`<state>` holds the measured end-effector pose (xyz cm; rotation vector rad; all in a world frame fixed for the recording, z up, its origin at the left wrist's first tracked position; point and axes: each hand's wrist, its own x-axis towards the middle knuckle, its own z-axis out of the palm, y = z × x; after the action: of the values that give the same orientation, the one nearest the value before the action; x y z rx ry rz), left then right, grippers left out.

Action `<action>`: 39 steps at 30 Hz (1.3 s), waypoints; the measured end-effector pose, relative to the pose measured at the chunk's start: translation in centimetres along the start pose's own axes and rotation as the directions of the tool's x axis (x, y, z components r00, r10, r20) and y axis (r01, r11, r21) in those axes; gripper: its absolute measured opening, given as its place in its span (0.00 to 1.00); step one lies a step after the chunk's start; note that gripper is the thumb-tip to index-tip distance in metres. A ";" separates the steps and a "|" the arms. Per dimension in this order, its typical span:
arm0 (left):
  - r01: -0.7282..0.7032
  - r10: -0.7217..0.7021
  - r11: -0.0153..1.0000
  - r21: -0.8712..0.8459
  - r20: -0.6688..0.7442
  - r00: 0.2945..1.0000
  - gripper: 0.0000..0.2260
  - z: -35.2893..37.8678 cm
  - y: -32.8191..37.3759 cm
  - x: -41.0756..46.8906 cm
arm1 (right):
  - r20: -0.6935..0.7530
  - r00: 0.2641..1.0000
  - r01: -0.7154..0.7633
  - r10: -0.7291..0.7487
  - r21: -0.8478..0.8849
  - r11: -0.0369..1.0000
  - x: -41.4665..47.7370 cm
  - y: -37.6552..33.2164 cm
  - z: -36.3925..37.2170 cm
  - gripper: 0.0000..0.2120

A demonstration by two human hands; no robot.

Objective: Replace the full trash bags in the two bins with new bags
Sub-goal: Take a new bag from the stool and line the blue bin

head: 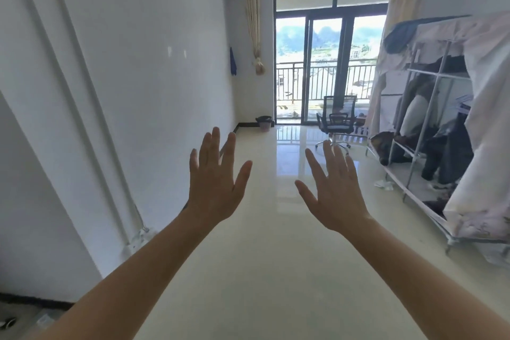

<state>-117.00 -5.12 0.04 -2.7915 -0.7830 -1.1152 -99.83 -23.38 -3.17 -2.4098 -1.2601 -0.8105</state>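
Both bare arms reach forward, left hand [214,183] and right hand [335,192] raised, fingers apparently spread, holding nothing.

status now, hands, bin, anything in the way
Left hand and right hand up, fingers spread, holding nothing. One bin in far corner by the balcony door, dark bag in it; second not in view. Office chair right of it, apart.

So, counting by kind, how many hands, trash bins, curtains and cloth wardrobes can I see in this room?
Hands: 2, the left hand and the right hand, both open and empty
Trash bins: 1, the trash bin in the far corner
Curtains: 2, the knotted curtain and the other curtain
Wardrobes: 1, the cloth wardrobe
Total: 6
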 end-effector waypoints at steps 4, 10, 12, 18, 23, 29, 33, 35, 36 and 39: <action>0.013 -0.013 1.000 0.015 0.005 1.000 0.31 10.3 0.4 9.4 | 0.030 0.999 -0.019 0.019 -0.021 1.000 7.7 6.0 8.7 0.34; 0.050 -0.051 0.998 0.047 0.024 0.998 0.31 21.8 -1.1 25.1 | 0.070 0.997 -0.035 0.038 -0.044 0.998 23.9 14.6 19.0 0.35; 0.065 -0.066 0.997 0.044 0.029 0.997 0.31 24.9 -2.4 29.2 | 0.073 0.994 -0.081 0.082 -0.012 0.997 28.9 16.4 22.1 0.35; -0.001 -0.004 0.996 0.089 0.049 0.999 0.31 37.1 -7.4 39.3 | 0.076 0.997 -0.015 0.015 0.002 1.000 43.0 20.0 34.2 0.36; -0.022 0.016 0.994 0.111 0.051 0.999 0.30 48.5 -13.4 50.7 | 0.100 0.995 0.035 -0.029 -0.059 0.998 55.9 23.3 45.9 0.35; 0.000 -0.008 0.995 0.097 0.083 0.997 0.31 59.5 -18.1 68.5 | 0.116 0.993 0.025 -0.012 -0.106 0.994 72.6 28.5 55.7 0.35; -0.006 0.002 0.999 0.036 0.108 0.994 0.31 69.0 -18.7 78.3 | 0.113 0.994 0.013 -0.004 -0.084 0.996 81.0 33.0 63.4 0.34; -0.032 0.027 0.999 0.041 0.116 0.993 0.30 74.6 -19.0 83.2 | 0.097 0.995 0.004 0.003 -0.070 0.998 85.3 35.4 68.2 0.34; -0.042 0.036 0.998 0.048 0.118 0.992 0.30 77.5 -19.1 85.8 | 0.088 0.996 -0.005 0.011 -0.066 0.998 87.6 36.7 70.7 0.34; -0.051 0.042 0.996 0.070 0.132 0.990 0.30 86.1 -19.3 94.0 | 0.090 0.995 -0.043 0.049 -0.068 0.997 94.8 41.1 78.1 0.35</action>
<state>-13.39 71.41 -5.28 -2.8278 -0.7487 -0.8857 3.76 54.21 -7.94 -2.5446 -1.2243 -0.7479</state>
